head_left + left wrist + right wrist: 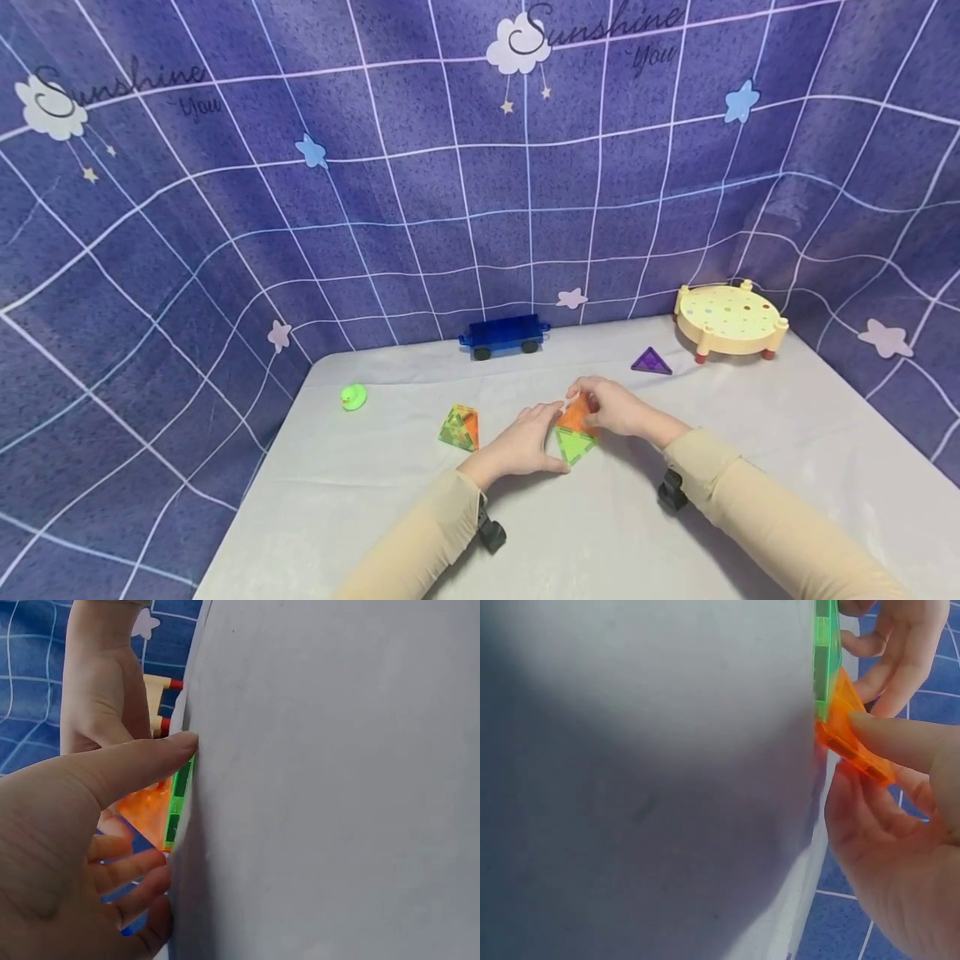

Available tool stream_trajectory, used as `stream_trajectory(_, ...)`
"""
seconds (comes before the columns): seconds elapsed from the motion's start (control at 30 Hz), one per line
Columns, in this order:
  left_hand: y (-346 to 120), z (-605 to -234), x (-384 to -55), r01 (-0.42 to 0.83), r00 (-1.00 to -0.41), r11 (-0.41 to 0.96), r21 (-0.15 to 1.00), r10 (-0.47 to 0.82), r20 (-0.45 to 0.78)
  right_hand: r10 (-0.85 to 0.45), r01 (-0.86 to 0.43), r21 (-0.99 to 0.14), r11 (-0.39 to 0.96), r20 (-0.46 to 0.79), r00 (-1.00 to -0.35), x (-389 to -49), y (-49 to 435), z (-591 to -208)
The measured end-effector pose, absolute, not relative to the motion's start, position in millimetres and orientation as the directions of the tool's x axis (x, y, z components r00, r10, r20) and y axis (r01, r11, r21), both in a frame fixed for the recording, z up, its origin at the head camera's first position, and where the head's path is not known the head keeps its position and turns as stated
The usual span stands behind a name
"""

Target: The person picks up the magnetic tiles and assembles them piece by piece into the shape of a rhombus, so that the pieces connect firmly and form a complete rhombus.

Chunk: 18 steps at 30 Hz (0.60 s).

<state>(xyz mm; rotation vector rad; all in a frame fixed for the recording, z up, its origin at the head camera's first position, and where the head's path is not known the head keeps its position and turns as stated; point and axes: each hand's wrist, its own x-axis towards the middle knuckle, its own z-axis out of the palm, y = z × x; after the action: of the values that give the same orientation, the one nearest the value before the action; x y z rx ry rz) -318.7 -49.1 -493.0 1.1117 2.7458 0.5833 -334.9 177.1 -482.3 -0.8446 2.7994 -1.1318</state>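
A green triangular magnetic tile (575,447) lies on the table, joined along an edge to an orange triangular magnetic tile (576,414). My right hand (618,407) pinches the orange tile between thumb and fingers; in the right wrist view this orange tile (855,746) tilts up from the table. To the left of the pair, my left hand (522,443) rests with thumb and fingers spread around the tiles' side. Its thumb (154,761) overlaps the green tile (180,796) in the left wrist view. Left of that hand stands a small green and orange tile pyramid (460,427).
A blue wheeled car base (504,336) stands at the back by the patterned curtain (420,192). A purple triangular tile (652,361) lies to the right, near a round yellow footed toy (731,319). A green rubber duck (353,397) sits far left on the white-covered table (315,500).
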Motion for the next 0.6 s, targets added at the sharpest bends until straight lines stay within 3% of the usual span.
stream_trajectory(0.6, -46.2, -498.6, -318.9, 0.648, -0.731, 0.633, 0.423, 0.673, 0.113, -0.543, -0.452, -0.704, 0.548, 0.111, -0.832, -327.8, 186.7, -484.5)
